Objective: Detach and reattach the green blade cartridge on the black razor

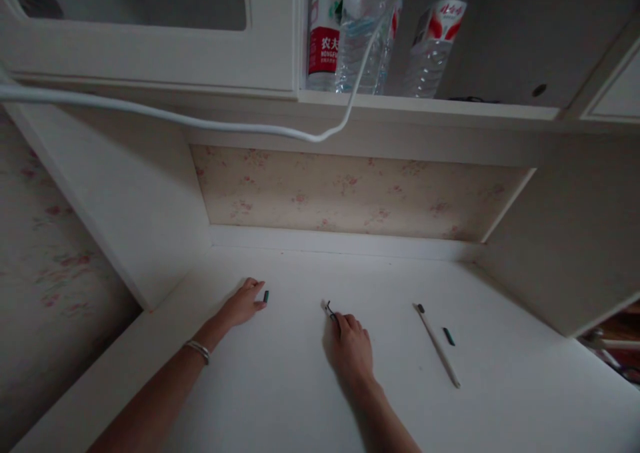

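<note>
My left hand (pixel 244 302) rests on the white desktop, thumb and forefinger parted. Just beyond their tips lies a small dark green stick-like piece (pixel 266 296), which the hand appears not to grip. Near the middle of the desk, my right hand (pixel 354 345) is closed on a small black and silver object (pixel 330 311); its thin end juts out past the fingers and the rest is hidden. To the right of that hand lies a long pale pen-like stick (pixel 438 347) with a dark tip. Beside it is a second dark green piece (pixel 449 336).
White side panels (pixel 560 239) and a flowered back wall (pixel 320 196) enclose the desk (pixel 280 386). Overhead, a shelf (pixel 430 106) holds several plastic bottles (pixel 367 39). A white cable (pixel 210 125) droops across in front of the shelf.
</note>
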`<state>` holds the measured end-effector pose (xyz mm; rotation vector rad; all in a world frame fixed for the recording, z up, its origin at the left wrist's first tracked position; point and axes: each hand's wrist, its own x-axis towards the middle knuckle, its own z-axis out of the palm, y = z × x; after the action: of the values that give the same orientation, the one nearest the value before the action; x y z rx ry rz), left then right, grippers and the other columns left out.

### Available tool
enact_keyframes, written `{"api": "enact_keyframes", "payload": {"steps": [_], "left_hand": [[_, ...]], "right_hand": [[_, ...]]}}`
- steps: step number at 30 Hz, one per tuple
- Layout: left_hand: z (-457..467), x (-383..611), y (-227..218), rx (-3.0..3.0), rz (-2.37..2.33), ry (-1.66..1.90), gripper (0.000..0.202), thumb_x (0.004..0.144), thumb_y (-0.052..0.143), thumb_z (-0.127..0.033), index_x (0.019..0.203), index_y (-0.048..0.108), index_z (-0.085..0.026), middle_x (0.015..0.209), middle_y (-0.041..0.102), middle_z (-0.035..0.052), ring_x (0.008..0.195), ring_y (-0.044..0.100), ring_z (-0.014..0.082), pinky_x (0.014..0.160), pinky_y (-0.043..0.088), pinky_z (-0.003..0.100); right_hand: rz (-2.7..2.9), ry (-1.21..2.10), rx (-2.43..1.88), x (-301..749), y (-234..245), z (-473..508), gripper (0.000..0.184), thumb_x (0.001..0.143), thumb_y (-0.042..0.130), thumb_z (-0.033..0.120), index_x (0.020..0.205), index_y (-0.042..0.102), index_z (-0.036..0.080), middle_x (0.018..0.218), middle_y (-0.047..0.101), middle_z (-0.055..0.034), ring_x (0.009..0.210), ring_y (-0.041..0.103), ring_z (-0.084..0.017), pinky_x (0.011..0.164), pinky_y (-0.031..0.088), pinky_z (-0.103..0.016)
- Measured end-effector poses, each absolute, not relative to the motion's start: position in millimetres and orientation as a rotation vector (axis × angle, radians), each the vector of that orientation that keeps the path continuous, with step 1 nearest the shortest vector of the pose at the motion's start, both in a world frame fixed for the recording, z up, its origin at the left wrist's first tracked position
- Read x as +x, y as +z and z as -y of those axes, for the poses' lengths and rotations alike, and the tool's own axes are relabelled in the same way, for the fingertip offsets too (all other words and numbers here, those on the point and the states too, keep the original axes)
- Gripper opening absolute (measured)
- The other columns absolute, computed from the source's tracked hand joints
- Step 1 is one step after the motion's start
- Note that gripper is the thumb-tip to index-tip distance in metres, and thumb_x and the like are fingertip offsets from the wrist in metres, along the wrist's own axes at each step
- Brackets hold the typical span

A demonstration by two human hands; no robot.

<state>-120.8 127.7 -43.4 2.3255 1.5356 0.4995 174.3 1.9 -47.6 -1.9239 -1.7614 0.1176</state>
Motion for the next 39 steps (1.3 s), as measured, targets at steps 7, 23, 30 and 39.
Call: {"api": "enact_keyframes", "payload": {"steps": [7,23,30,39], "left_hand": [[-133.6,-121.7,-34.1,2.326,-1.425,0.409,0.037,0.075,0.058,-0.031,0.11,0.062,-0.021,0.109,0.053,0.0072,0.104,0.053,0.0213,0.097,0.037,0.032],[-128.7,-110.0,-20.6,2.133,-1.32,0.555,0.03,0.071,0.064,-0.036,0.096,0.064,-0.02,0.096,0.054,0.0042,0.094,0.053,0.0213,0.087,0.041,0.032],[-79.9,-51.8,-7.6,1.469,-1.041,0.837,0.049,0.084,0.055,-0.046,0.125,0.051,-0.02,0.088,0.053,0.0013,0.062,0.046,0.0082,0.053,0.035,0.02],[-10.6,7.2,-15.6,0.597,-0.472,1.022,0.04,0.079,0.067,-0.044,0.112,0.063,-0.024,0.102,0.056,0.0047,0.071,0.049,0.0096,0.057,0.039,0.021]], "right_hand": [[1.578,0.227,-1.676,182.8,-57.0,-6.7,0.034,0.096,0.033,0.028,0.115,0.058,0.016,0.104,0.061,-0.0119,0.096,0.057,-0.023,0.085,0.042,-0.033],[1.355,0.501,-1.438,184.8,-52.1,-3.3,0.032,0.09,0.044,0.041,0.106,0.06,0.018,0.1,0.063,-0.0103,0.09,0.058,-0.023,0.082,0.044,-0.035],[1.025,1.146,-1.006,162.2,-45.4,9.8,0.04,0.08,0.064,0.049,0.109,0.053,0.023,0.09,0.065,-0.0045,0.075,0.059,-0.018,0.073,0.046,-0.033],[0.78,1.624,-0.67,138.3,-8.6,40.3,0.019,0.077,0.066,0.028,0.09,0.064,0.015,0.075,0.059,-0.0015,0.047,0.044,-0.007,0.045,0.03,-0.02]]}}
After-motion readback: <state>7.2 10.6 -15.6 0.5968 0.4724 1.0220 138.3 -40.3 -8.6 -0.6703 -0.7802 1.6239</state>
